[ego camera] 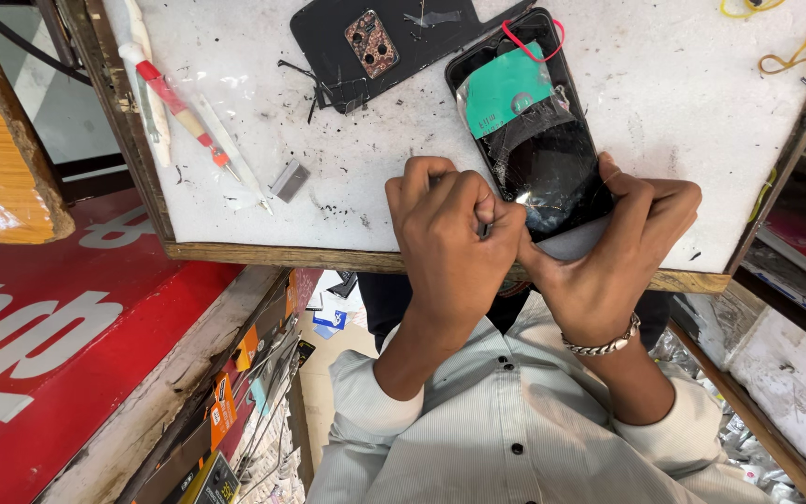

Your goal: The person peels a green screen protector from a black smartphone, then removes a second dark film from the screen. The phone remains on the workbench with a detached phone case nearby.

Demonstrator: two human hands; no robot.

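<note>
A black phone (552, 159) with a badly cracked screen lies on the white worktop (683, 112), near its front edge. A green card (506, 89) sits under clear film on its upper half, and a red rubber band (534, 42) loops over its top end. My left hand (450, 243) is closed around a thin metal tool (485, 229) whose tip meets the phone's lower left edge. My right hand (618, 252), with a metal bracelet on its wrist, grips the phone's lower end, thumb on the glass.
A black back cover (366, 42) with a camera module lies at the top centre. A red-handled screwdriver (179, 103), a white tool (146, 93) and a small grey blade (288, 179) lie at the left. Yellow rubber bands (795, 51) lie at the right. Below the table is a rack of packaged goods (244, 401).
</note>
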